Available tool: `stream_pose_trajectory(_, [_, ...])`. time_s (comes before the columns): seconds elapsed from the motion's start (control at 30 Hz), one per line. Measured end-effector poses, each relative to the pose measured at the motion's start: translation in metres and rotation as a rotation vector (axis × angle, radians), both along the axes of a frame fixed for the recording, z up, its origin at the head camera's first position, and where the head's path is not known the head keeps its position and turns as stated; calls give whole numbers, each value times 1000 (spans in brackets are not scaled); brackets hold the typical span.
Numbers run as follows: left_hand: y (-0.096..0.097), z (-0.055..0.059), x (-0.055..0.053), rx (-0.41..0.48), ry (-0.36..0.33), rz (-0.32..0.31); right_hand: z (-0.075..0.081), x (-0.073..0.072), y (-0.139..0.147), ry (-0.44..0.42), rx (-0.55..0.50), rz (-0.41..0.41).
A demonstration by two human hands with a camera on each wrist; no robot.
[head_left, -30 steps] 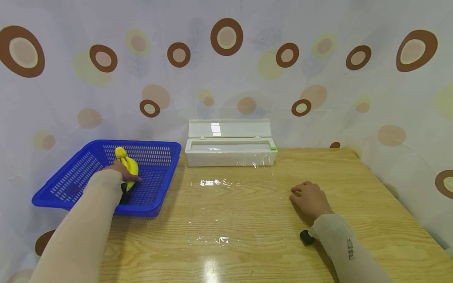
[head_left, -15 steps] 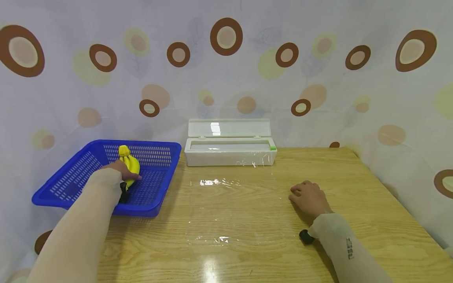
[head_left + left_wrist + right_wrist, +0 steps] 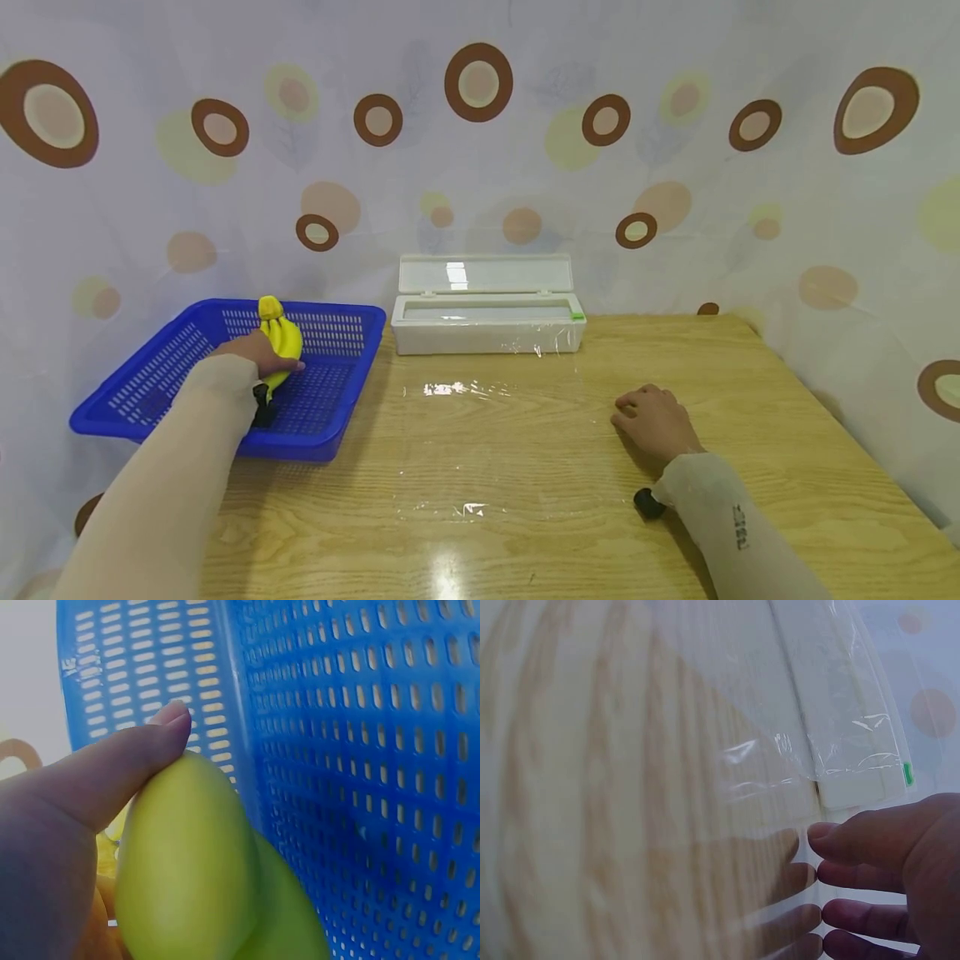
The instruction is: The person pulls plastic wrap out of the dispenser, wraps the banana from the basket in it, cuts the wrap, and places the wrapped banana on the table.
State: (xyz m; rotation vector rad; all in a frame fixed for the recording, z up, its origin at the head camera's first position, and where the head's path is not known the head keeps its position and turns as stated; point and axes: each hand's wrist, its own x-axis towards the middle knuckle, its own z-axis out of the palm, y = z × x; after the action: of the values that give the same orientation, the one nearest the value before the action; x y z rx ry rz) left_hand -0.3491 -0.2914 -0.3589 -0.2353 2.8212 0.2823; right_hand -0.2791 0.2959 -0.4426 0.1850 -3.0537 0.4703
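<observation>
My left hand point(image 3: 258, 354) grips a yellow bunch of bananas point(image 3: 281, 340) just above the floor of the blue perforated basket point(image 3: 150, 392) at the table's left. The left wrist view shows my thumb point(image 3: 112, 776) curled over the bananas point(image 3: 195, 877) in front of the basket wall point(image 3: 360, 750). A sheet of clear plastic wrap point(image 3: 487, 442) lies flat on the wooden table, drawn out from the open white dispenser box point(image 3: 487, 321). My right hand point(image 3: 656, 421) rests palm down at the sheet's right edge, and its fingers point(image 3: 862, 847) lie on the film point(image 3: 780, 772).
The wooden table point(image 3: 787, 400) stretches right and forward of the sheet. A patterned curtain point(image 3: 480, 150) hangs close behind the table and around its sides. The basket juts over the table's left edge. A small black object point(image 3: 645, 502) sits under my right wrist.
My left hand has lifted the bananas slightly and carried them a little toward the basket's far right. The right hand has stayed put on the wrap.
</observation>
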Motion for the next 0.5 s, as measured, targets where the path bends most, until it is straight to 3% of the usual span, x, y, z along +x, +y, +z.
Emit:
stream_pose_trajectory(0.33, [11, 11, 8, 17, 71, -32, 1, -1, 1, -4, 5, 3])
stream_pose_trajectory(0.5, [17, 13, 6, 10, 109, -57, 1, -1, 1, -11, 5, 4])
